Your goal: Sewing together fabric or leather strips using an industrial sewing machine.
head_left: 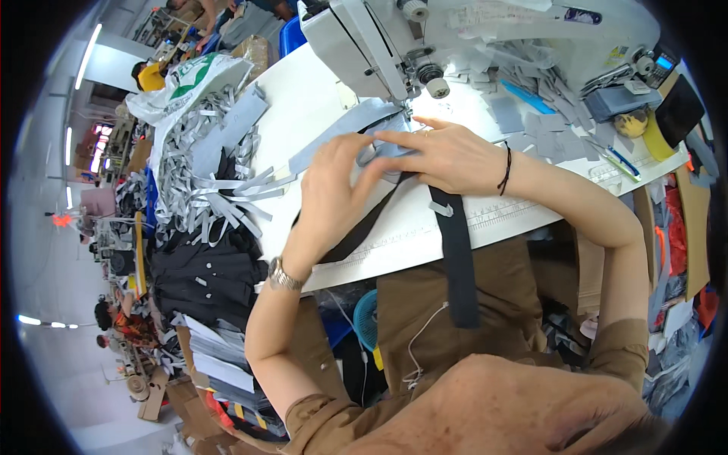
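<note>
At the sewing machine's needle and presser foot [407,110], a light grey fabric piece [341,130] lies on the white table. My left hand [330,182], slightly smeared, curves its thumb and fingers around a small curled part of the grey fabric. From the right, my right hand [451,159] reaches in with fingers stretched and spread over the fabric, its fingertips close to the left hand's. A black fabric strap [459,265] with a small grey tab hangs over the table's front edge below my right wrist. More black strip [364,231] runs beneath my left hand.
Grey fabric strips [201,174] heap at the left beside a white sack [193,83]. Black garments [205,269] lie below them. Grey scraps, a blue tool [527,96] and pens [622,161] are at the right. A printed ruler [523,212] follows the front edge.
</note>
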`<state>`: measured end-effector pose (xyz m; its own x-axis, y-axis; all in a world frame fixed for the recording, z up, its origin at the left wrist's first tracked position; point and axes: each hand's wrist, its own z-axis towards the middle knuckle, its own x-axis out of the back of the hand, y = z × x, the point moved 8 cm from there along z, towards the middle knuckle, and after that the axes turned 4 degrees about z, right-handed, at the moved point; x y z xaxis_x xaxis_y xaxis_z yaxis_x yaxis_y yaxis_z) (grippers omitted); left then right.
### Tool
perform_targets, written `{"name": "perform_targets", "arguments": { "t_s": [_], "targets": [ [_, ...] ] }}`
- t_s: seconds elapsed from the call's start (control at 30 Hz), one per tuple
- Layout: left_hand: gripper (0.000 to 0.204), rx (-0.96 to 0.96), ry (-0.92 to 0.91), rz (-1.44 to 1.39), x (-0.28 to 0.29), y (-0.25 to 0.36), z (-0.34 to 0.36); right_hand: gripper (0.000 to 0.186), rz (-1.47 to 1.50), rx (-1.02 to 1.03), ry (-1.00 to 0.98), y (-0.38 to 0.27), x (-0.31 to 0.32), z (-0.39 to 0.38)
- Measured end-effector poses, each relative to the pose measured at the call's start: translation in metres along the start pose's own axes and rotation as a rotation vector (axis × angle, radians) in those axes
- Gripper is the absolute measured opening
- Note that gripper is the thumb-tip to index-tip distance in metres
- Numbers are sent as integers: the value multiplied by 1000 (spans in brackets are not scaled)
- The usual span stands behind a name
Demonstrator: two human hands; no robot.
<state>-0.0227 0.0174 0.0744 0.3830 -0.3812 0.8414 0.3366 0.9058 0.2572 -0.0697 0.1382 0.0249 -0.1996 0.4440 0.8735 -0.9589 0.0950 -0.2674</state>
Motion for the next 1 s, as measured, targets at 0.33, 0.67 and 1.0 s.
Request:
{"name": "perform_targets", "arguments": {
  "t_s": [0.33, 0.67, 1.0],
  "targets": [
    [7, 244, -328, 583, 37, -74, -41, 37, 16, -68, -63, -5, -6, -8],
    [29, -158, -93, 52, -26, 22, -34, 48, -103, -7, -8, 1, -10, -14],
    [15, 261, -208, -420, 2, -34, 20, 54, -5, -1, -126, 18, 7, -14]
  ]
}}
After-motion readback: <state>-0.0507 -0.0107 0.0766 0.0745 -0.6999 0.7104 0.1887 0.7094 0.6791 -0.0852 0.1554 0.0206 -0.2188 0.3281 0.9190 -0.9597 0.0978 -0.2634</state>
